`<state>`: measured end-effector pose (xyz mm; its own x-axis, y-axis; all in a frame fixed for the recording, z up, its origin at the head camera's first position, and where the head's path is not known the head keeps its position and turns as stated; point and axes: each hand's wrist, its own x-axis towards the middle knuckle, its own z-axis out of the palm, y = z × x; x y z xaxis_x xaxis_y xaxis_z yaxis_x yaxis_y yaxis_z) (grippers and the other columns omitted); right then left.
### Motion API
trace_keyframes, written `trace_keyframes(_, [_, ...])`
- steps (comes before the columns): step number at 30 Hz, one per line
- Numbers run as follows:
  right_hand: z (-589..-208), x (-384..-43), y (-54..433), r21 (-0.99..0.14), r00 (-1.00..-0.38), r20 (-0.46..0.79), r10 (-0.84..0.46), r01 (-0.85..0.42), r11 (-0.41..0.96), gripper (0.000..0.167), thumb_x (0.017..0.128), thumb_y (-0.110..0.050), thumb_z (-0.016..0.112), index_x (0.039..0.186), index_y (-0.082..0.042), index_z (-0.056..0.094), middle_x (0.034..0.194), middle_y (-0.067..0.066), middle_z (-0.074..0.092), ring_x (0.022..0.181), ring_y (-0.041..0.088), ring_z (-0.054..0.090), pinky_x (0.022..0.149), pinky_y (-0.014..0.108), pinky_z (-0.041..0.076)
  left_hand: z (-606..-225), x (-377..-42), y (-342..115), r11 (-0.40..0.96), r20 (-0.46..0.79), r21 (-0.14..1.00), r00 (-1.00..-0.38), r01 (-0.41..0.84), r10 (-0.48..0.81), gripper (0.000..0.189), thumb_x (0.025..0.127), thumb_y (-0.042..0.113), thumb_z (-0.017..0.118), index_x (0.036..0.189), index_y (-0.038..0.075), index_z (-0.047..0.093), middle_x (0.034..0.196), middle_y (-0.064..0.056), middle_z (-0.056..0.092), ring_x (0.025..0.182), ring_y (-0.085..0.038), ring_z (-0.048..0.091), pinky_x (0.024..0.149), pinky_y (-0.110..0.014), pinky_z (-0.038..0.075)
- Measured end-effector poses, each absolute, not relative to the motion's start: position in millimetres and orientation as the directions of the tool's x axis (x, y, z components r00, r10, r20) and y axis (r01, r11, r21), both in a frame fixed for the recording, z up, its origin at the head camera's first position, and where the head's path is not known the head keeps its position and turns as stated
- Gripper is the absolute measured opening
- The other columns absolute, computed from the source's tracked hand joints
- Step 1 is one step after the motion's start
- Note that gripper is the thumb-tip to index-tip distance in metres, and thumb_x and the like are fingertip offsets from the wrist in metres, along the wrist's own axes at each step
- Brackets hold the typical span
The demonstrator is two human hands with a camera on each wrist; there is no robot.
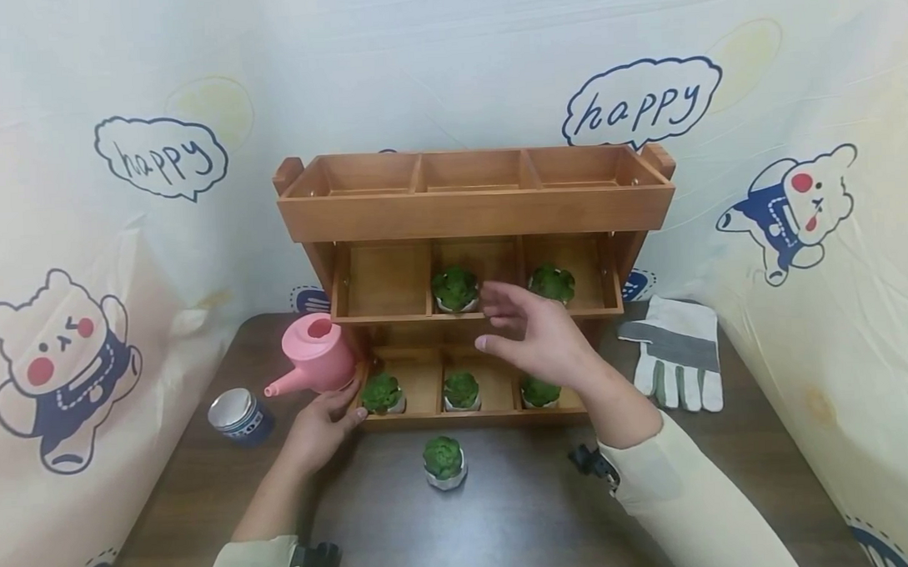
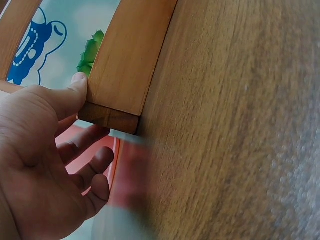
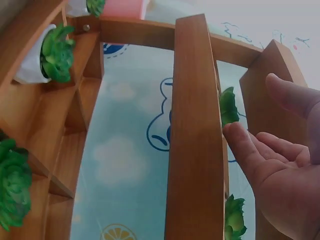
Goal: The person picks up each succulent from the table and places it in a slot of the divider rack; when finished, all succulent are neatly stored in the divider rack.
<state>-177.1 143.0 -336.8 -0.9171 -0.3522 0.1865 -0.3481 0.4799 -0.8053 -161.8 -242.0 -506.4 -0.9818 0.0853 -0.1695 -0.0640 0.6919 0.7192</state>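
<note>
A three-tier wooden planter shelf [image 1: 476, 214] stands on the table. My left hand [image 1: 320, 434] holds its lower left corner; in the left wrist view the thumb [image 2: 75, 92] lies against the wood, the forefinger is partly hidden and the other fingers are loosely bent. Before the middle tier, my right hand [image 1: 538, 331] is held with fingers spread and nothing in it. Close to its fingers are a potted succulent [image 1: 455, 288] in the middle compartment and another succulent [image 1: 552, 283], partly covered, in the right one. The lowest tier bears three more, including the left succulent [image 1: 383, 393].
One potted succulent [image 1: 444, 462] stands on the table in front of the shelf. A pink watering can [image 1: 317, 355] is left of the shelf, beside stacked blue-and-white cups [image 1: 241, 416]. Grey-and-white work gloves [image 1: 674, 355] lie at the right. Printed cloth [image 1: 431, 67] hangs behind.
</note>
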Motion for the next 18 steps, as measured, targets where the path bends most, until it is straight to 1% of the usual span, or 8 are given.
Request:
trace_keyframes(8, [-346.7,-163.4,140.7,-0.828,-0.912,0.196,-0.36,-0.351,0.438,0.068,0.09,-0.021,0.084,0.15,-0.012,0.053,0.138,-0.002,0.064,0.119,0.015,0.067,0.103,0.035,0.054,-506.7,-160.6,-241.7,0.692,-0.189,0.717,-0.979,-0.085,0.075,0.073,0.096,0.056,0.068,0.16,0.036,0.039,0.167,-0.009,0.036,0.151,-0.043,0.032,0.112,-0.073,0.029])
trace_keyframes(13, [-354.9,-155.1,138.7,-0.835,-0.906,0.207,-0.368,-0.36,0.415,0.067,0.089,-0.019,0.085,0.148,-0.013,0.055,0.136,-0.004,0.065,0.118,0.019,0.068,0.101,0.036,0.055,-505.2,-160.7,-240.7,0.691,-0.192,0.718,-0.979,-0.09,0.072,0.074,0.095,0.056,0.068,0.16,0.035,0.04,0.167,-0.009,0.035,0.152,-0.044,0.031,0.112,-0.074,0.028])
trace_keyframes(18, [-368.3,-149.0,135.0,-0.837,-0.893,0.22,-0.393,-0.379,0.393,0.065,0.088,-0.016,0.085,0.146,-0.013,0.057,0.135,-0.002,0.067,0.115,0.017,0.069,0.1,0.035,0.056,-504.0,-160.6,-240.1,0.695,-0.195,0.714,-0.978,-0.089,0.075,0.074,0.095,0.056,0.068,0.16,0.034,0.04,0.166,-0.011,0.035,0.151,-0.045,0.031,0.111,-0.075,0.028])
